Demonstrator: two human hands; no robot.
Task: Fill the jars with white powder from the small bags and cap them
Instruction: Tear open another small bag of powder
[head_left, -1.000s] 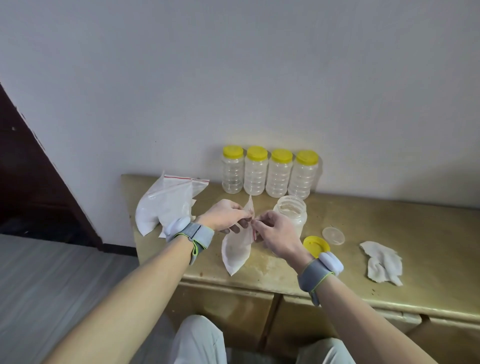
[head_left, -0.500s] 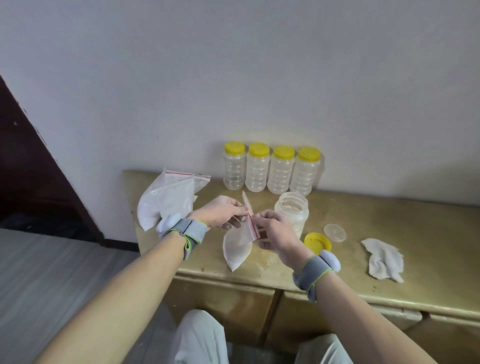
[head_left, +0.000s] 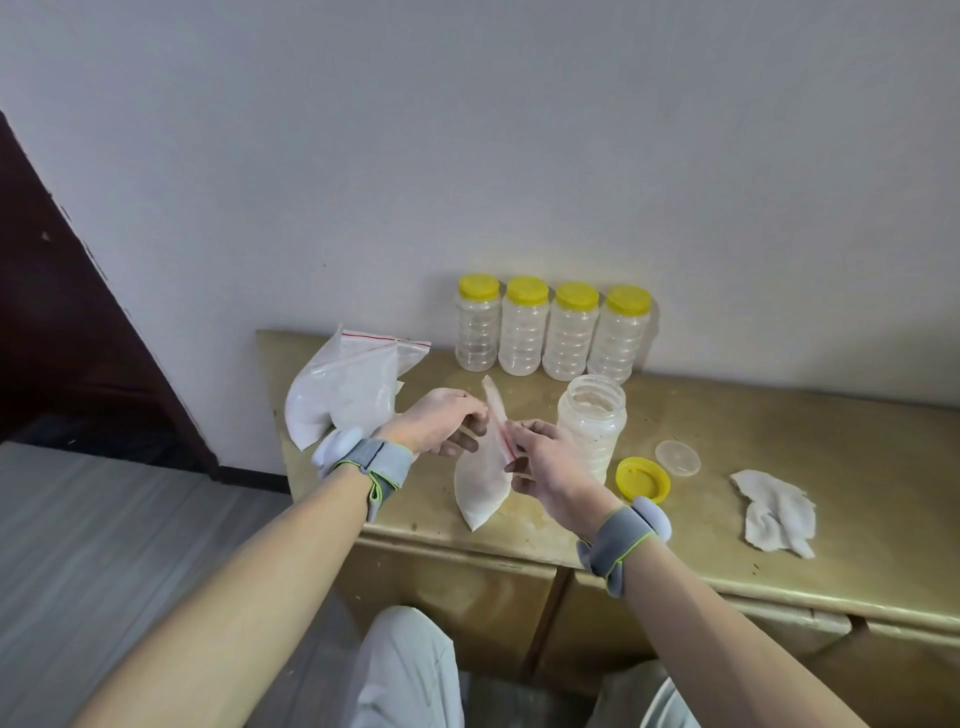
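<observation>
Changed since a second ago: left hand and right hand drawn apart, parting the red-striped mouth of the small bag.

Grip: one lip pinched in left fingertips, the other between right thumb and forefinger; remaining fingers loosely spread.

Bag's place: hanging near upright over the front of the cabinet top, powder sagging in its lower end; contact of its tip with the top not clear.

- At 2 o'clock of bag, just beside right hand: open jar, fill level hard to tell.
- At 3 o'clock: yellow lid, off.
- At 12 o'clock: four capped jars.
- At 10 o'clock: large bag of powder.

Judged: mouth nearly open; pouring next, capping after.
</observation>
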